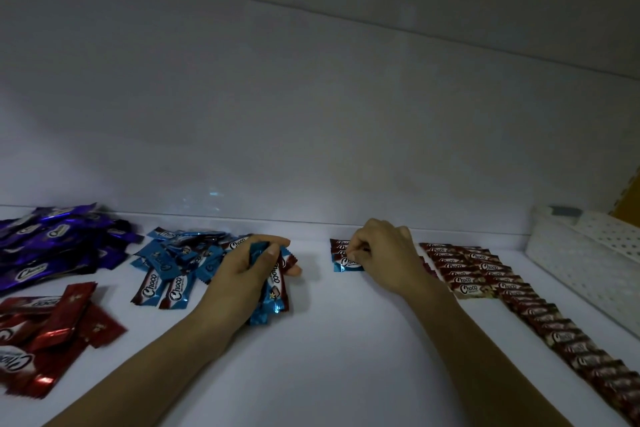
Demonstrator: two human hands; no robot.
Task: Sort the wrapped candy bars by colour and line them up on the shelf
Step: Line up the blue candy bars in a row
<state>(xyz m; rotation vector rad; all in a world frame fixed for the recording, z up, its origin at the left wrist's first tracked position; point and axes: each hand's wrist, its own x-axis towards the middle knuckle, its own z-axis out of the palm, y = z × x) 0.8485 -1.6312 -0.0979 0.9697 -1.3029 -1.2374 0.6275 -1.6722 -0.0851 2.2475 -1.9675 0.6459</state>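
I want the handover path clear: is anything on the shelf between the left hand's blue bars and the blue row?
Nothing visible. Bare shelf separates the blue bars in the left hand from the blue row that the right hand touches; the red-brown rows lie further right.

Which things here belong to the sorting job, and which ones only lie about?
Job: purple pile; blue pile; red pile; finished row; blue bars gripped by the left hand; new blue row pinched by the right hand; shelf.
Lying about: white basket; yellow panel.
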